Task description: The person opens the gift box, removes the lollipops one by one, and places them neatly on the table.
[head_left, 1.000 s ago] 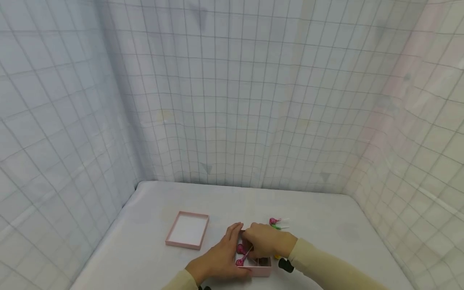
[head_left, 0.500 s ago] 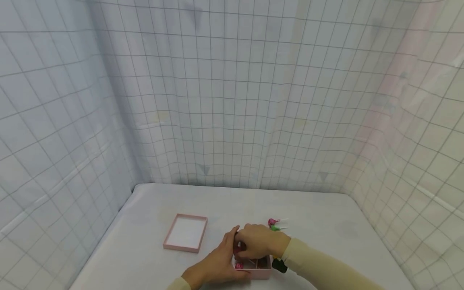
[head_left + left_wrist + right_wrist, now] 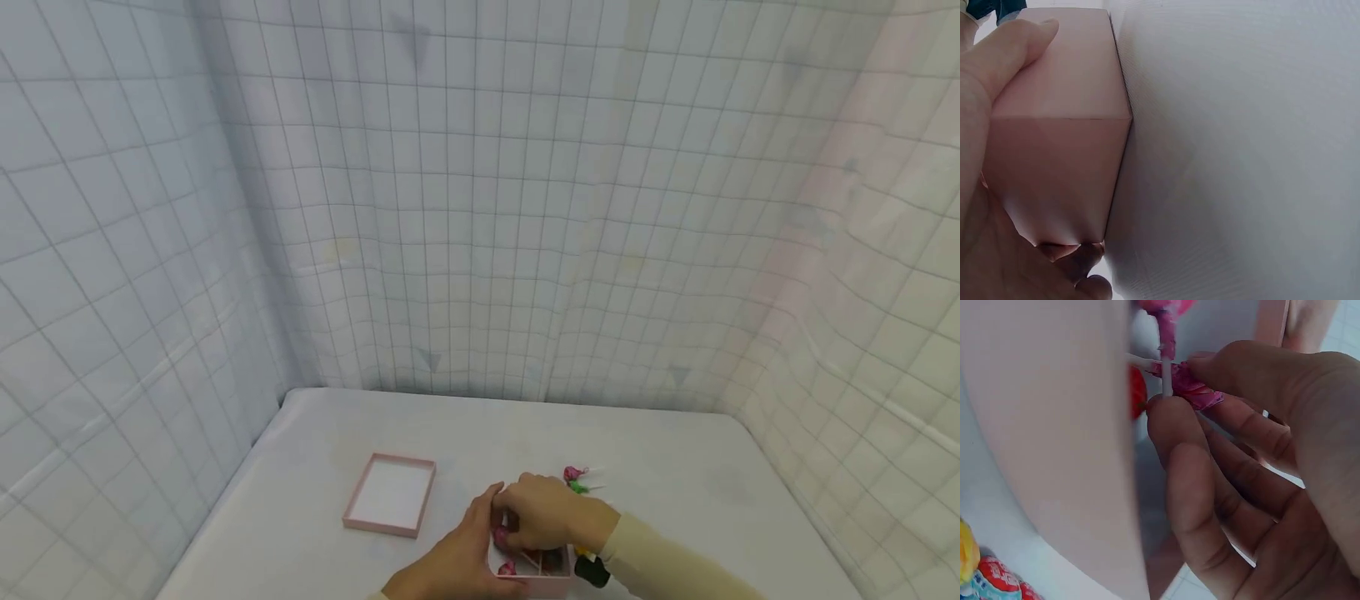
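Observation:
A pink open box [image 3: 551, 587] with a divider inside sits at the table's front. My left hand [image 3: 456, 560] grips its left side; in the left wrist view the thumb presses one wall of the box [image 3: 1060, 81] and the fingers reach round the far end. My right hand [image 3: 546, 508] is down inside the box. Its thumb and fingers pinch a pink-wrapped lollipop [image 3: 1191, 387], as the right wrist view shows. Another pink lollipop [image 3: 507, 569] lies in the near left corner. Beside the pinched one is a red-wrapped sweet [image 3: 1137, 392], partly hidden by the wall.
A shallow pink lid [image 3: 389, 497] lies to the left, its white inside facing up. Behind my right hand lie a pink lollipop [image 3: 573, 473] and a green lollipop [image 3: 577, 487]. A yellow-wrapped sweet [image 3: 966, 551] and a red-and-blue one [image 3: 1000, 575] are outside the box's right side.
My right hand has shifted from the box's middle toward its left side, where it now pinches a pink lollipop. My left hand keeps its grip on the box. The head view has tilted slightly.

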Demonstrator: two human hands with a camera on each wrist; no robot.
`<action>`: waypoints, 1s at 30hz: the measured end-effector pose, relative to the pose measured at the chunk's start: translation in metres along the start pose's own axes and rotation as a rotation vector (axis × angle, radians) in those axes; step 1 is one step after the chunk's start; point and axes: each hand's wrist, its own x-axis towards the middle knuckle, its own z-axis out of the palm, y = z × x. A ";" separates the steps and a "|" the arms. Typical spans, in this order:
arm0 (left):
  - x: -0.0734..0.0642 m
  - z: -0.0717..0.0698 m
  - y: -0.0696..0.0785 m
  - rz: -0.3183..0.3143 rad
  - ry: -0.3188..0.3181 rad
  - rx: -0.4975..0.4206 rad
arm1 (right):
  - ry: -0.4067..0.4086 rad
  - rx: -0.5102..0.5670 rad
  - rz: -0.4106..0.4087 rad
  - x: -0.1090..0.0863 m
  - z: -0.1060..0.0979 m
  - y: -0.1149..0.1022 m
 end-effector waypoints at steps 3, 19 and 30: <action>-0.001 0.002 0.002 0.012 -0.003 0.001 | 0.044 0.081 -0.022 -0.008 -0.004 0.002; 0.005 0.000 0.007 -0.134 -0.012 0.044 | 0.327 0.402 -0.054 -0.049 -0.025 0.034; 0.007 0.002 0.006 -0.163 -0.035 0.013 | 0.446 0.331 -0.004 -0.087 -0.034 0.066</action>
